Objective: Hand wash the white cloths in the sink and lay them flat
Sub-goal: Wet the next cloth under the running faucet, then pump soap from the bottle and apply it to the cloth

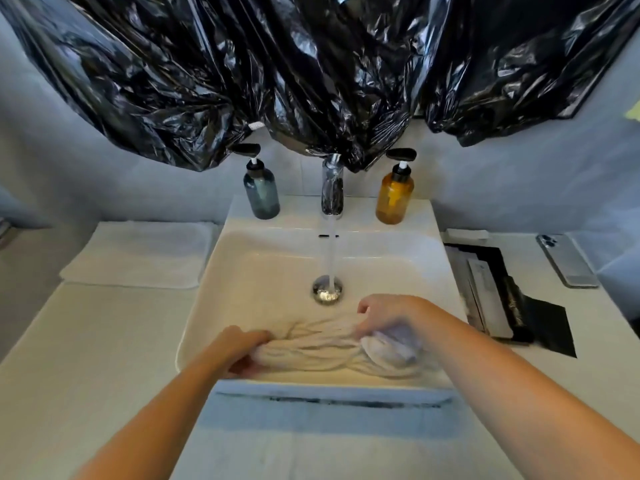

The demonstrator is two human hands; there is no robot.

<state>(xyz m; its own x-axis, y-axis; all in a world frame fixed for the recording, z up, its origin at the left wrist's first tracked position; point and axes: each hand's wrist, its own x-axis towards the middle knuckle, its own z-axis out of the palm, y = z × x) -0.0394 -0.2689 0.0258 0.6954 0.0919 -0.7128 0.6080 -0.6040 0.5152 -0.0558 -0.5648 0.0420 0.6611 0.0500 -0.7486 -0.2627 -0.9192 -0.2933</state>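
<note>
A white cloth (311, 348), wet and drawn into long twisted folds, is held stretched across the near part of a white rectangular sink (263, 271). One end is gripped by the left hand (242, 351), whose fingers are curled round the bunched fabric; the other end is clenched in the right hand (388, 323), with a wad of cloth showing beneath the fingers. Water is seen running from a chrome tap (332, 188) straight down onto a metal drain (327, 289), just beyond the cloth. A blue-grey pump bottle (261, 192) is stood to the left of the tap and an amber pump bottle (394, 195) to its right, both on the back ledge of the sink. A second white cloth (138, 254) is laid flat on the counter (86, 341) left of the sink. On the right of the counter a dark tray (502, 289) holding flat packets and a phone (568, 261) lying face down are found. Black plastic sheeting (311, 64) is hung over the wall above the tap.
</note>
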